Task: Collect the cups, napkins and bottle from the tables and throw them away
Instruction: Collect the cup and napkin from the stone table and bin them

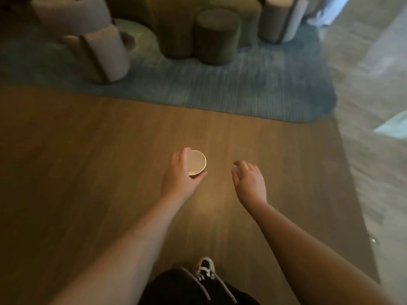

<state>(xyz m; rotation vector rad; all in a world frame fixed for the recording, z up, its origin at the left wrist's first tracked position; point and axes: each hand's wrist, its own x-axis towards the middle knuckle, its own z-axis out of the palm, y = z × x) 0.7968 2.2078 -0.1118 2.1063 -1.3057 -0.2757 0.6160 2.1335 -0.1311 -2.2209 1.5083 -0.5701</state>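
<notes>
My left hand [179, 172] is wrapped around a white paper cup [196, 161], held upright over the wooden floor, its open mouth facing up and a little residue at its bottom. My right hand [250, 180] hangs to the right of it, fingers curled around something small and white [235, 169] that looks like a crumpled napkin; most of it is hidden by the fingers. The frame is blurred by motion. No bottle is visible.
Ahead lies a blue rug [242, 93] bearing olive cylindrical stools [217, 35] and grey padded seats [105, 51]. Wooden floor [88, 172] is underfoot, with grey flooring [374, 161] at the right. My shoe [204, 268] and dark trouser leg show at the bottom.
</notes>
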